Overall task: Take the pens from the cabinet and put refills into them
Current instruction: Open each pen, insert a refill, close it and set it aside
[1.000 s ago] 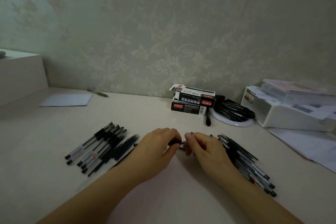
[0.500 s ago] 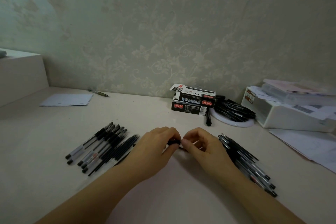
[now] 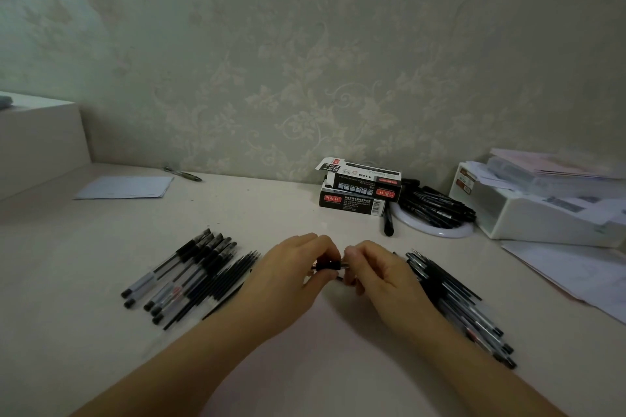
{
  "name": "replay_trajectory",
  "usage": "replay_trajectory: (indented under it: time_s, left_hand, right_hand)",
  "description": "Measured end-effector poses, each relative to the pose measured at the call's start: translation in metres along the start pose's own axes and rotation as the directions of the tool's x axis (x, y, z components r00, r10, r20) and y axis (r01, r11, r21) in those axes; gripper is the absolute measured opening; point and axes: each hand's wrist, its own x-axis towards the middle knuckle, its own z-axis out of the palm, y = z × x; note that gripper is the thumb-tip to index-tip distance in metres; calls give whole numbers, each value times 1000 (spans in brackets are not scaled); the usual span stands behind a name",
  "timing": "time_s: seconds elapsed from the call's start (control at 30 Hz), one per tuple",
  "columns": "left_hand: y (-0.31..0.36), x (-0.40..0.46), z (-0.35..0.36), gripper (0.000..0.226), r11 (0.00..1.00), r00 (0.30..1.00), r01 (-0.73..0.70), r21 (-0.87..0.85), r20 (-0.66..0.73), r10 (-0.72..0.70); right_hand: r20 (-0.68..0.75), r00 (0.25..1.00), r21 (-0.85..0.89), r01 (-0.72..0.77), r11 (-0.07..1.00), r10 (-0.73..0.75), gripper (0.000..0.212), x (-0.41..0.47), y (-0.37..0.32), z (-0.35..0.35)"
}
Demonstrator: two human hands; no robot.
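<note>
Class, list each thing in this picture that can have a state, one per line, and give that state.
Left hand: grips the pen's dark section.
Right hand: pinches the pen's other end.
Pen: held between both hands, above the desk.
Upper refill box: end flap open, stacked on another box.
Lower refill box: lies flat.
Left pens: capped, side by side.
Right pens: loose heap.

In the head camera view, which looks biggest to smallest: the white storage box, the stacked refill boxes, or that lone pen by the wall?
1. White storage box
2. Stacked refill boxes
3. Lone pen
</note>
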Motion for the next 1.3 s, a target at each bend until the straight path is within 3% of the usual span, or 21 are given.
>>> replay_trajectory:
  time_s: [0.1,0.37,0.47,0.57,0.63,0.7,0.87,1.0,1.3]
  left_hand:
    - [0,0,0,4,999,1000,5,-33,-2,-5]
    - [3,3,-6,3,999,999,-11,-37,-49,9]
    - [1,3,-6,4,1000,997,25,-15,-67,-26]
    - [-6,2,-5,4,994,989,113,4,-91,-112]
    - [-11,2,-5,7,985,982,170,7,-88,-169]
    - [-13,1,-5,9,982,979,189,11,-74,-188]
    - [-14,-1,-6,12,980,979,198,30,-45,-197]
    - [-15,-1,-7,12,976,977,213,38,-25,-212]
    - [-14,0,-7,11,984,984,175,47,12,-175]
  right_hand:
    - [29,1000,-23,9,1000,-8,22,-2,1,-1]
    - [34,999,20,-29,999,28,30,1,2,0]
    - [-39,999,7,-35,999,35,36,0,1,2]
    - [-131,990,-256,24,966,-59,26,2,4,1]
    - [-54,992,-506,72,860,-114,19,3,7,1]
    - [20,995,-595,93,799,-100,25,2,11,3]
    - [9,993,-565,105,818,-121,11,2,9,3]
    - [-32,990,-490,103,865,-136,8,2,8,-4]
    - [7,980,-495,177,851,-200,9,4,8,-3]
